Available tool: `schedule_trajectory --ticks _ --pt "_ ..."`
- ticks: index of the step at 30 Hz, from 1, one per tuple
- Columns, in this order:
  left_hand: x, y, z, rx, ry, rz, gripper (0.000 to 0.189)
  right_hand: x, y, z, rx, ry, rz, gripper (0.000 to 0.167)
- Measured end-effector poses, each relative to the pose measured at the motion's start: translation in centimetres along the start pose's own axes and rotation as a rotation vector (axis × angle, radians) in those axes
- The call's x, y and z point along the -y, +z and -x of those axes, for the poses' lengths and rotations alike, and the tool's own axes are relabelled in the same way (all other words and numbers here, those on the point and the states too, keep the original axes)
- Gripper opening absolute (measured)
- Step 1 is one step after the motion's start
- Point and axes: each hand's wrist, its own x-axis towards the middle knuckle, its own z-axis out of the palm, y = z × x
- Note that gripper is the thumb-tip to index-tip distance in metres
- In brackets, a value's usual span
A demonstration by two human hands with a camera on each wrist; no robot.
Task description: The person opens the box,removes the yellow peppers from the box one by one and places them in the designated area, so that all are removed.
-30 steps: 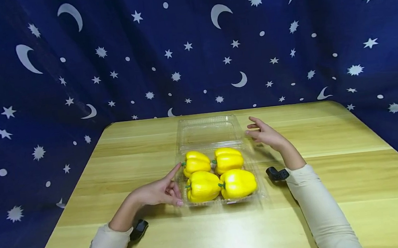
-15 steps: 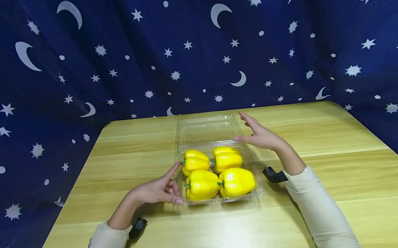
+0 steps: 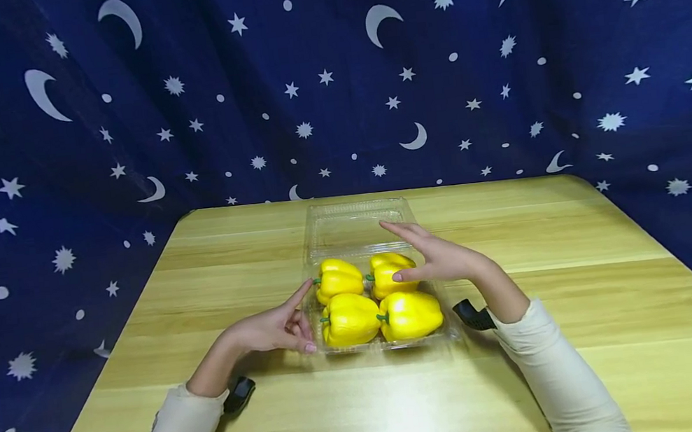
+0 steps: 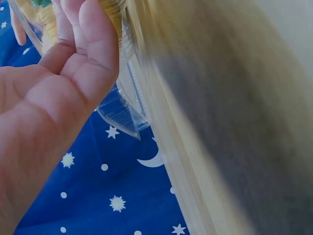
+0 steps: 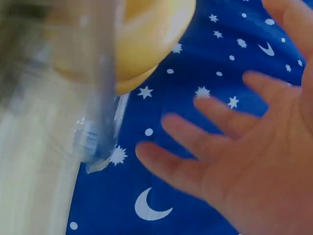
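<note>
Several yellow bell peppers (image 3: 349, 320) with green stems lie in a clear plastic clamshell container (image 3: 354, 349). Its transparent lid (image 3: 338, 231) is folded back, away from the person. At the container's left side is my left hand (image 3: 265, 332), index finger and thumb stretched along the wall, the other fingers bent inward. My right hand (image 3: 445, 256) hovers with spread fingers over the back right pepper (image 3: 385, 286), partly hiding it. In the right wrist view, the palm of that hand (image 5: 254, 156) holds nothing, and a blurred pepper (image 5: 156, 34) shows beyond the container's edge.
The container rests on a light wooden table (image 3: 576, 234). Behind and beside the table hangs a dark blue cloth (image 3: 328, 42) with white moons and stars. A black wrist strap piece (image 3: 474, 315) sits under the right wrist, another black piece (image 3: 239, 395) under the left.
My right hand has moved from right of the container leftward and toward the person, over the peppers. My left hand stays at the container's left side.
</note>
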Motion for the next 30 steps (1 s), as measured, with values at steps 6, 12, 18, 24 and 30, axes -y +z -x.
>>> schedule_trajectory --ticks 6,12,18,24,30 --pt "-0.1 0.0 0.1 0.000 0.000 0.004 0.111 -0.9 0.8 -0.1 0.058 -0.051 0.050 0.077" --pt "-0.1 0.0 0.0 0.005 0.000 0.011 0.111 -1.3 1.6 -0.9 0.039 -0.110 0.071 0.077" --pt "-0.1 -0.1 0.0 0.005 0.004 0.009 0.111 -1.5 1.9 -1.2 0.034 -0.115 0.082 0.078" --pt "0.0 -0.1 0.0 0.011 -0.001 0.015 0.111 -1.5 2.2 -1.6 0.076 -0.138 0.124 0.075" --pt "0.0 0.0 -0.1 0.012 -0.004 0.014 0.111 -1.5 2.1 -1.6 0.080 -0.138 0.151 0.072"
